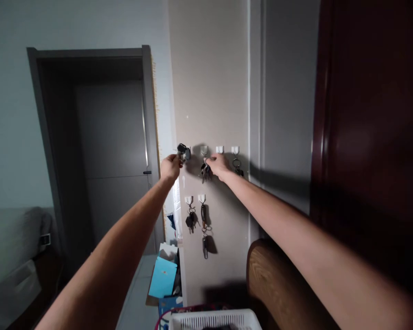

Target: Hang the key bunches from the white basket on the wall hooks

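Observation:
My left hand (170,167) is closed on a bunch of keys (183,152) with dark heads, held up beside the wall at the left end of the upper row of hooks. My right hand (219,166) pinches a second key bunch (205,171) near its ring, just below a white hook (204,150). Whether that ring still sits on the hook is hard to see. To the right, a key ring (236,163) hangs from another white hook (235,150), partly behind my right forearm.
Lower on the wall hang a dark key bunch (190,221) and a long key chain (204,229). Below are a blue box (163,277), a white basket (213,317) and a curved wooden piece (268,270). A grey door (112,137) stands left.

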{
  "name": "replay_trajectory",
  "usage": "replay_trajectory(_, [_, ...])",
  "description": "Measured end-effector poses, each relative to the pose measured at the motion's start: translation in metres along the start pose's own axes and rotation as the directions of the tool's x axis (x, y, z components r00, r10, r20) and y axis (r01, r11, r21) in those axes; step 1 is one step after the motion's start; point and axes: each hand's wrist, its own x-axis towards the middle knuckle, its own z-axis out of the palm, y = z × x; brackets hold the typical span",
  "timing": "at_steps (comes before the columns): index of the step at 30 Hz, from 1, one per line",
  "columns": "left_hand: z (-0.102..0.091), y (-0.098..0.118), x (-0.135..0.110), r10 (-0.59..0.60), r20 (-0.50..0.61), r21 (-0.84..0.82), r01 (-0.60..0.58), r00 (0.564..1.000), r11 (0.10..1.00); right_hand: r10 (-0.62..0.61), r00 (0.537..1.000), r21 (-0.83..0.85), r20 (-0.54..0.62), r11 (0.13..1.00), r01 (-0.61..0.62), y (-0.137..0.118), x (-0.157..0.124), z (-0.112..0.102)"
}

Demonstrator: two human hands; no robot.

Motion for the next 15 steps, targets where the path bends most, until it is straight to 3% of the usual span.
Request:
replay_trajectory(3, [0.010,-0.014,-0.027,-0.092,0.152,0.035,0.088,0.984,0.996,0.015,1.000,-0.108,0.003,0.994,-0.014,0.016,-0.011,0.010])
replay_trajectory(7, [0.020,-0.029,-0.045,-0.169,0.215,0.049,0.162,0.962,0.986,0.004,0.999,-0.127,-0.038,0.992,-0.008,0.014,-0.010,0.007])
replay_trajectory(11, [0.017,-0.017,-0.037,-0.134,0.192,0.017,0.133,0.972,0.991,-0.062,0.994,-0.088,-0.085,0.995,0.054,-0.012,0.007,-0.006])
replay_trajectory(15, [0.003,0.001,-0.035,-0.130,0.195,0.018,0.129,0.972,0.991,-0.084,0.993,-0.084,0.085,0.992,0.092,-0.031,0.020,-0.010])
